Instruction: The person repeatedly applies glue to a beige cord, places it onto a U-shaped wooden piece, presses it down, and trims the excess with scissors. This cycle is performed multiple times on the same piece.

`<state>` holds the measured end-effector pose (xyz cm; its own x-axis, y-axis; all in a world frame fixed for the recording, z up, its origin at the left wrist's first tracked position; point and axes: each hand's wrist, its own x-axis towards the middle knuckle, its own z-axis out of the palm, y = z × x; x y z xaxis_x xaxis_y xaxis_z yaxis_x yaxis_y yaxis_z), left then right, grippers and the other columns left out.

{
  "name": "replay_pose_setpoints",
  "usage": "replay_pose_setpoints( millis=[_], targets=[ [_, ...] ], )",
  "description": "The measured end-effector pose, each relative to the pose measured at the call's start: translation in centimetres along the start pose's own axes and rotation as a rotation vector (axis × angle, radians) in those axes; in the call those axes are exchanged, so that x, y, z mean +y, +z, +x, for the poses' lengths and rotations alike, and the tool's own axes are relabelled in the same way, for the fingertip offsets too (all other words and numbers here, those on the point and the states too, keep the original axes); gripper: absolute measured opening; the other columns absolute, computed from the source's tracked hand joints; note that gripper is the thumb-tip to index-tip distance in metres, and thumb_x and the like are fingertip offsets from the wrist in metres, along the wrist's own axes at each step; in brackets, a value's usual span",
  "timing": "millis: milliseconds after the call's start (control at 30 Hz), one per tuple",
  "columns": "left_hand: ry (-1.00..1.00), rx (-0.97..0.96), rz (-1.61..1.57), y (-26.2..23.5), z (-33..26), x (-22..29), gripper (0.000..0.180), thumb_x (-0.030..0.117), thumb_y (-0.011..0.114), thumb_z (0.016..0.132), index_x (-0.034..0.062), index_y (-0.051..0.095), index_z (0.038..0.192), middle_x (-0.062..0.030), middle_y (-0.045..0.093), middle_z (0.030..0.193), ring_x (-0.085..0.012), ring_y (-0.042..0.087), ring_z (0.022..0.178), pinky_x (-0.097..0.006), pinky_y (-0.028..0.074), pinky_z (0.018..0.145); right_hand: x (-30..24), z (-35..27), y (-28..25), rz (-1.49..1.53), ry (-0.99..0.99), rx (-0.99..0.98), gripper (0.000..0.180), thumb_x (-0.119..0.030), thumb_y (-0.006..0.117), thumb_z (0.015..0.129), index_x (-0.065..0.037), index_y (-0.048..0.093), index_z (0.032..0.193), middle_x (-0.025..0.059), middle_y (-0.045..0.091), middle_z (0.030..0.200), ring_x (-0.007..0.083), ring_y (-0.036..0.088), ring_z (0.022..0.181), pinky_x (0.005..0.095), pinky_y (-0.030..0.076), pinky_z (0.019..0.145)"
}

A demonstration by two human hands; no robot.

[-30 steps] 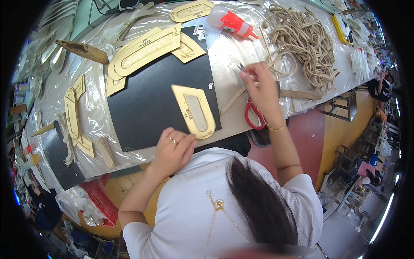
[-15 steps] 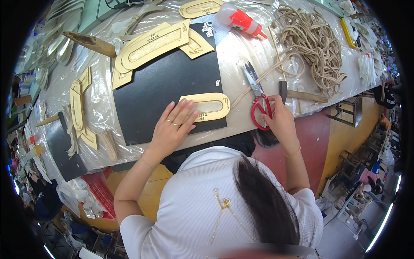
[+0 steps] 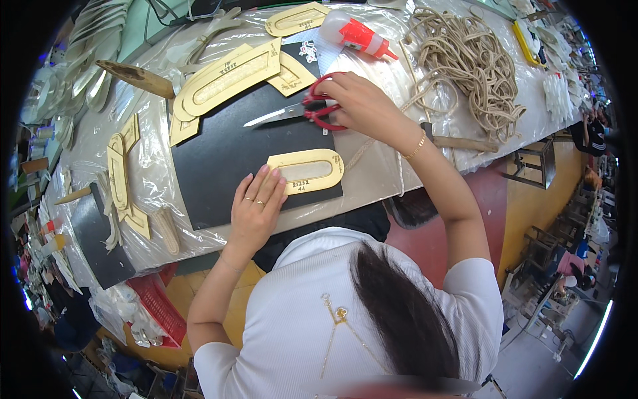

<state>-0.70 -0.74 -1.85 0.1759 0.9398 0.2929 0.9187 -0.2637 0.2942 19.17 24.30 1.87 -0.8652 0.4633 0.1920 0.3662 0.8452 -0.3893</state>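
My left hand point(image 3: 256, 206) lies flat over the left end of a pale yellow template point(image 3: 330, 159) with a long rounded slot, its fingers stretched out. The template rests on the black board point(image 3: 232, 149). In my right hand point(image 3: 372, 110) is a pair of scissors point(image 3: 282, 114), gripped by the red handles. The blades point left above the board, and I cannot tell whether they touch it. A beige cord point(image 3: 361, 152) runs from the template's right end under my right forearm.
More templates point(image 3: 232, 76) overlap at the board's far edge. A red-and-clear squeeze bottle point(image 3: 359, 36) lies beyond them. A heap of beige cord point(image 3: 465, 66) and a wooden-handled hammer point(image 3: 465, 143) are at right. A pointed wooden stick point(image 3: 136, 78) is at far left.
My right hand has picked up the scissors from beside the board and carried them far and left over it, turning the blades left. My left hand stays on the template.
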Motion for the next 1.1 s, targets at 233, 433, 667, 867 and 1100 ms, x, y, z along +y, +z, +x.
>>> replay_pose_setpoints(
  millis=[233,433,667,867,1100],
  targets=[
    [-0.08,0.049,-0.077,0.3,-1.2,0.4,0.039,0.011,0.075,0.086,0.0033,0.066,0.123,-0.0134,0.062,0.136,-0.0327,0.056,0.13,-0.048,0.044,0.106,0.1,-4.4,-3.0,-0.012,0.055,-0.226,0.025,-0.01,0.076,0.078,-0.007,0.065,0.1,0.0076,0.061,0.108,0.0298,0.059,0.102,0.0399,0.049,0.091],
    [-0.141,0.115,-0.225,-0.2,-0.3,0.9,0.06,0.014,0.082,0.08,0.0068,0.058,0.134,-0.0176,0.052,0.143,-0.0365,0.053,0.13,-0.048,0.042,0.106,1.0,-8.3,-4.2,-0.086,0.129,-0.168,0.022,-0.011,0.078,0.079,-0.005,0.065,0.096,0.0082,0.062,0.096,0.0275,0.061,0.097,0.0382,0.047,0.094],
    [-0.255,0.231,-0.52,-3.1,5.7,4.2,0.074,0.021,0.09,0.071,0.0099,0.058,0.137,-0.0175,0.051,0.144,-0.0366,0.053,0.129,-0.047,0.042,0.106,-3.8,-5.3,-8.4,0.597,0.294,-0.258,0.019,-0.016,0.076,0.088,-0.003,0.065,0.097,0.0082,0.07,0.083,0.0209,0.068,0.074,0.0307,0.052,0.069],
    [-0.413,0.129,-0.958,-6.5,8.1,4.7,0.044,0.01,0.088,0.075,0.0053,0.072,0.116,-0.0099,0.074,0.105,-0.0228,0.066,0.099,-0.036,0.051,0.091,-7.6,-3.0,-10.4,0.639,0.194,-0.139,0.017,-0.009,0.081,0.084,-0.001,0.071,0.095,0.0045,0.071,0.08,0.011,0.067,0.07,0.0256,0.051,0.059],
    [-0.48,0.125,-1.087,-10.4,6.7,4.0,0.023,-0.001,0.083,0.075,-0.0005,0.078,0.097,-0.0083,0.072,0.084,-0.0157,0.063,0.079,-0.029,0.049,0.074,-9.1,-3.0,-9.6,0.585,-0.016,-0.038,0.021,-0.019,0.081,0.081,-0.007,0.073,0.097,0.0069,0.069,0.083,0.024,0.067,0.07,0.0332,0.052,0.062]
  ],
)
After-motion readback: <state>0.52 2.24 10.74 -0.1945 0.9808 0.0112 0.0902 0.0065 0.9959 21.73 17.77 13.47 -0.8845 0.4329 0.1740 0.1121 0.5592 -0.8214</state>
